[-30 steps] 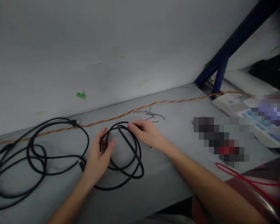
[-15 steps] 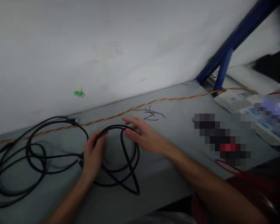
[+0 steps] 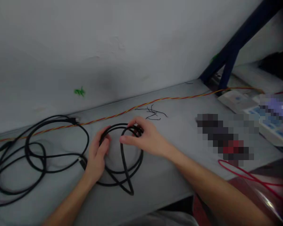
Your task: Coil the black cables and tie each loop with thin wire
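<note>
A black cable [image 3: 124,172] lies in loops on the grey tabletop between my hands. My left hand [image 3: 97,153] is closed around the left side of the loops, thumb on the inside. On the upper right, my right hand [image 3: 146,135] wraps its fingers around the same coil, its thumb pressing on one strand that runs down across the loops. A connector [image 3: 82,162] pokes out just left of my left wrist. Further left spreads more looped black cable [image 3: 28,157], with another connector [image 3: 73,120] near the wall.
A twisted red-and-yellow wire [image 3: 124,112] runs along the wall. Several thin black ties [image 3: 153,113] lie behind my right hand. To the right are a blurred dark-and-red object [image 3: 224,138], a red cable [image 3: 250,177], printed packets [image 3: 261,116] and a blue metal brace [image 3: 233,47].
My right hand's fingers, raised and spread before, have curled around the coil with the thumb on a strand. The hanging strand's lower bend has shifted slightly left.
</note>
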Available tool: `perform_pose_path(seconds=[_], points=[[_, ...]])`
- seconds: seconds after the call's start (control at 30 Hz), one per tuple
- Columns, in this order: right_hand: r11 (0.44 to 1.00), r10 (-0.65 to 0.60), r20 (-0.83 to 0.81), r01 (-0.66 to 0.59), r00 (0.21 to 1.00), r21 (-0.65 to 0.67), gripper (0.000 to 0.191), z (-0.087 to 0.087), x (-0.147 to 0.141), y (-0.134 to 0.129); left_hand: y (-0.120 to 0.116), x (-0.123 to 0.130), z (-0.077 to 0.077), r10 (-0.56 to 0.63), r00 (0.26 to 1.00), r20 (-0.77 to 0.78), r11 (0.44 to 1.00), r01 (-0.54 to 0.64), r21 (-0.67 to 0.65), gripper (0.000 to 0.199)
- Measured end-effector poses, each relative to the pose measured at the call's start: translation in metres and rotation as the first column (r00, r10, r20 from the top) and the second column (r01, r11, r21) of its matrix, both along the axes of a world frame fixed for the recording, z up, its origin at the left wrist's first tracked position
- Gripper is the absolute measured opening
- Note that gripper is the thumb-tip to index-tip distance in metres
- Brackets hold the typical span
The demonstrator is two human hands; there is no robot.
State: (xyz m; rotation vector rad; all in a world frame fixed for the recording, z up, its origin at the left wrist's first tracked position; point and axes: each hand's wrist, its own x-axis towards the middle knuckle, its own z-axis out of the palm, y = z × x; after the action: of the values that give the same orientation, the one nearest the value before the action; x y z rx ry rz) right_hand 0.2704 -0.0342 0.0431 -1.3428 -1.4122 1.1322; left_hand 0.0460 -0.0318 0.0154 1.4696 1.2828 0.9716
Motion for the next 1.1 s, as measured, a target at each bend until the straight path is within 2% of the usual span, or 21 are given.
perform_pose_path(seconds=[0.17,0.23,0.3,0.43,0.67,0.73,0.87,0.97,1.1], points=[[0.992,-0.121,0.055,0.123,0.991,-0.032,0.07,-0.009,-0.003,0.004,-0.008,-0.004,0.008,-0.218,0.976,0.032,0.976,0.218,0.005,0.094],[0.99,-0.132,0.074,0.135,0.989,-0.034,0.084,-0.013,-0.001,0.006,-0.01,-0.005,0.013,-0.254,0.967,0.008,0.966,0.254,-0.04,0.099],[0.994,-0.096,0.121,0.101,0.988,-0.038,0.08,-0.016,0.001,0.009,-0.01,-0.005,0.018,-0.251,0.968,0.006,0.963,0.25,-0.098,0.093],[1.0,-0.026,0.243,0.021,0.97,0.022,0.039,-0.022,0.003,0.012,-0.005,-0.002,0.022,-0.167,0.976,0.137,0.96,0.192,-0.204,0.074],[0.976,-0.072,0.266,0.013,0.961,0.218,0.024,-0.026,0.007,0.013,0.009,0.001,0.016,0.047,0.982,0.181,0.964,0.003,-0.265,0.058],[0.975,-0.076,0.291,0.01,0.954,0.224,0.021,-0.027,0.009,0.014,0.011,-0.001,0.017,0.028,0.983,0.183,0.967,0.02,-0.256,0.059],[0.981,-0.072,0.352,0.003,0.933,0.194,0.021,-0.03,0.011,0.016,0.015,-0.01,0.019,-0.117,0.985,0.129,0.971,0.141,-0.195,0.055],[0.98,-0.048,0.414,-0.036,0.909,0.193,0.025,-0.03,0.01,0.016,0.019,-0.014,0.016,-0.127,0.988,0.088,0.971,0.142,-0.194,0.055],[0.98,-0.005,0.478,-0.09,0.878,0.176,0.027,-0.027,0.009,0.015,0.021,-0.016,0.01,-0.157,0.979,0.129,0.97,0.178,-0.165,0.06]])
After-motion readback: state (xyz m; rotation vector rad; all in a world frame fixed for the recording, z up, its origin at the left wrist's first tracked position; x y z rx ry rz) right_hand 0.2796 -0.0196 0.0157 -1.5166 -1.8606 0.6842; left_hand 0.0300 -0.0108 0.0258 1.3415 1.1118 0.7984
